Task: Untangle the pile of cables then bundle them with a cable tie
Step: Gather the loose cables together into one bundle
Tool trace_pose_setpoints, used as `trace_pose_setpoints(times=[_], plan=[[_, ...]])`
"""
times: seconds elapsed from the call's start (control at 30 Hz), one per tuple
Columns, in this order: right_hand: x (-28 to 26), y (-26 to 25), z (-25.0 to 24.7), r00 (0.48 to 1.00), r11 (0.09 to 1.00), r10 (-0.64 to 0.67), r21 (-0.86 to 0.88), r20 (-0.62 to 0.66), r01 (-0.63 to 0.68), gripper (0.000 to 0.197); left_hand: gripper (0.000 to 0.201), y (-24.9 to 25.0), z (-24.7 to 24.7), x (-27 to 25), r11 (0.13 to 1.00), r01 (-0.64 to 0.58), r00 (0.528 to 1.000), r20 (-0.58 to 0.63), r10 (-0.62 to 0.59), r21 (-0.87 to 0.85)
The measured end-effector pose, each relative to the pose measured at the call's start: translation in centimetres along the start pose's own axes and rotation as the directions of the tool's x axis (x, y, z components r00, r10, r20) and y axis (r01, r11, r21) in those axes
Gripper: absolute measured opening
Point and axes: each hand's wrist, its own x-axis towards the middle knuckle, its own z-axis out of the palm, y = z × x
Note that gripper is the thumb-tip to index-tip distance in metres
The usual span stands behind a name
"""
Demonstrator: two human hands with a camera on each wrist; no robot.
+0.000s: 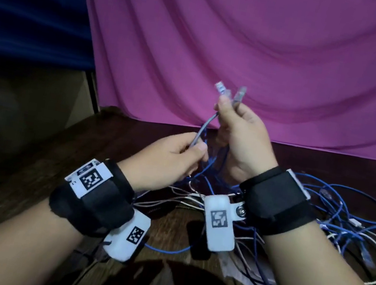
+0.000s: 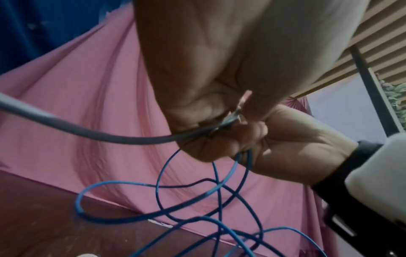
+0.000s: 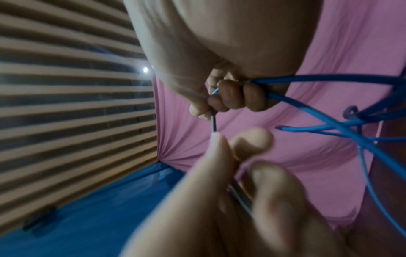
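Note:
My right hand [image 1: 226,114] is raised above the table and grips several blue cables [image 3: 329,80]. Their clear plug ends [image 1: 221,90] stick up above its fingers [image 3: 237,97]. A grey-blue cable [image 1: 202,130] runs down from that fist to my left hand [image 1: 193,150], which pinches it between thumb and fingers. The same grey cable [image 2: 87,133] crosses the left wrist view. Blue loops [image 2: 158,187] hang from the right hand [image 2: 285,147] toward the tangled pile [image 1: 348,219] on the table. I see no cable tie.
The pile of blue and white cables spreads over the right side of the dark wooden table [image 1: 26,177]. More white cables [image 1: 172,202] lie under my wrists. A pink cloth [image 1: 248,40] hangs behind the table, with dark blue cloth to its left.

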Motion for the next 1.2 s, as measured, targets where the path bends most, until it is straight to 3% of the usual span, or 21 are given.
trace_pose_setpoints(times=[0.1, 0.23, 0.33, 0.4, 0.43, 0.5, 0.57, 0.7, 0.77, 0.87, 0.97, 1.07, 1.13, 1.2], plan=[[1.3, -1.9, -1.9, 0.993, 1.000, -0.026, 0.005, -0.116, 0.027, 0.021, 0.021, -1.4, -2.0, -0.5, 0.972, -0.036, 0.998, 0.061, 0.023, 0.234], [2.6, -4.1, -4.9, 0.978, 0.973, 0.084, 0.227, -0.189, -0.040, 0.027, 0.014, -3.8, -5.1, -2.4, 0.965, 0.103, 0.985, 0.109, -0.133, 0.242], [3.1, -4.9, -6.6, 0.978, 0.910, 0.089, 0.414, -0.186, -0.004, 0.036, 0.041, -5.1, -6.4, -4.5, 0.953, 0.293, 0.953, 0.107, -0.285, -0.073], [3.4, -5.0, -7.3, 0.978, 0.941, 0.066, 0.338, -0.198, 0.005, 0.036, 0.070, -6.1, -6.9, -5.6, 0.857, 0.427, 0.904, 0.123, -0.409, -0.288], [3.5, -4.8, -7.4, 0.979, 0.962, 0.046, 0.274, -0.199, 0.010, 0.035, 0.075, -6.7, -7.0, -6.0, 0.830, 0.461, 0.886, 0.106, -0.452, -0.316], [3.3, -4.4, -7.3, 0.982, 0.985, -0.005, 0.166, -0.188, 0.037, 0.033, 0.061, -8.0, -7.0, -6.8, 0.854, 0.479, 0.875, 0.025, -0.484, -0.204], [3.1, -3.9, -6.5, 0.983, 0.994, -0.059, 0.080, -0.171, 0.074, 0.030, 0.037, -9.3, -7.0, -7.7, 0.874, 0.482, 0.876, -0.017, -0.482, 0.065], [2.8, -3.1, -5.1, 0.987, 0.995, -0.097, -0.016, -0.127, 0.096, 0.027, 0.010, -10.8, -6.7, -9.1, 0.858, 0.359, 0.908, 0.075, -0.412, 0.366], [2.7, -2.9, -5.1, 0.988, 0.995, -0.094, -0.035, -0.124, 0.090, 0.027, 0.020, -10.4, -6.3, -9.2, 0.858, 0.290, 0.919, 0.128, -0.374, 0.424], [2.7, -2.8, -5.2, 0.987, 0.996, -0.083, -0.045, -0.136, 0.077, 0.027, 0.039, -9.9, -5.8, -9.2, 0.842, 0.226, 0.877, 0.274, -0.395, 0.491], [2.5, -2.7, -5.2, 0.987, 0.995, -0.077, -0.073, -0.143, 0.067, 0.028, 0.030, -9.6, -5.9, -9.1, 0.837, 0.196, 0.862, 0.318, -0.395, 0.511], [2.4, -2.5, -5.1, 0.990, 0.994, -0.069, -0.091, -0.120, 0.058, 0.026, 0.010, -9.0, -6.5, -8.9, 0.915, 0.262, 0.927, 0.183, -0.327, 0.306], [2.5, -2.6, -5.1, 0.992, 0.992, -0.069, -0.111, -0.106, 0.057, 0.025, 0.010, -8.2, -7.2, -8.3, 0.967, 0.254, 0.960, -0.121, -0.254, -0.023], [2.5, -2.6, -5.2, 0.992, 0.989, -0.077, -0.134, -0.101, 0.063, 0.025, 0.016, -7.2, -8.3, -7.4, 0.925, 0.138, 0.851, -0.435, -0.294, -0.355]])
